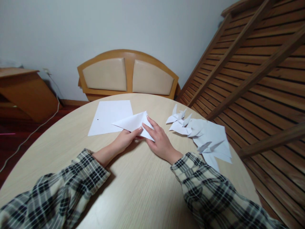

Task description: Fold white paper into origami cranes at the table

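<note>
Between my two hands is a white sheet of folded paper (pixel 133 122), creased into a triangular shape with a point to the left. My left hand (pixel 125 140) grips its lower edge, thumb on top and the other fingers mostly hidden beneath. On the right side, my right hand (pixel 162 141) holds the same paper, with fingers over its upper face and right edge. A flat stack or sheet of white paper (pixel 111 113) with a small dark spot lies just behind and left of the folded piece.
Several folded paper cranes (pixel 179 122) stand at the right of the round table (pixel 133 197), beside and on more white sheets (pixel 216 133). Behind the table is a padded wooden headboard (pixel 128 73). Wooden slats (pixel 257 79) lean at the right; a cabinet (pixel 26 92) stands left.
</note>
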A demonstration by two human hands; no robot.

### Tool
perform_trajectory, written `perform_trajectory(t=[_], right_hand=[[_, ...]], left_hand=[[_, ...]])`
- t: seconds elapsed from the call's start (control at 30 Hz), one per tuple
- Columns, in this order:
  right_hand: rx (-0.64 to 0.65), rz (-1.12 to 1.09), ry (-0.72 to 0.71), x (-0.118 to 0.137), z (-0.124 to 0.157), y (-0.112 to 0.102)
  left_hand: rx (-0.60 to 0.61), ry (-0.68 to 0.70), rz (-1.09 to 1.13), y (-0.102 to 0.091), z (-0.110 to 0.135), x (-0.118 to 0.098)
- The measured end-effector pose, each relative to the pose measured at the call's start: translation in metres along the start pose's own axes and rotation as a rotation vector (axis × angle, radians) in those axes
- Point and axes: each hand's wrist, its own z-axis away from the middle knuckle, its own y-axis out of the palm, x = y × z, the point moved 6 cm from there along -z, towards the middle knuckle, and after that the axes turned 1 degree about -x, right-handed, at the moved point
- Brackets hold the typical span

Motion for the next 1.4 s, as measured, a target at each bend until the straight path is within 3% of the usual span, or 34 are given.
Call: perform_trajectory(t=[0.23, 0.33, 0.5, 0.7, 0.83, 1.4], right_hand=[[-0.004, -0.007, -0.001, 0.005, 0.0, -0.002], [-0.077, -0.074, 0.028, 0.005, -0.001, -0.006], [-0.316, -0.26, 0.299, -0.02, 0.002, -0.014], [-0.163, -0.591, 0.539, -0.043, 0.003, 0.003], [-0.145, -0.644, 0.564, -0.044, 0.002, 0.004], [-0.194, -0.843, 0.639, -0.051, 0.005, 0.011]], left_hand=[[-0.078, -0.049, -0.003, -0.007, -0.002, 0.008], [-0.092, -0.041, -0.019, -0.008, -0.003, 0.008], [-0.023, -0.053, -0.174, -0.004, 0.001, 0.003], [0.119, 0.0, -0.336, 0.007, 0.005, -0.003], [0.179, 0.027, -0.366, 0.01, 0.006, -0.002], [0.223, 0.102, -0.379, 0.011, 0.004, -0.004]])
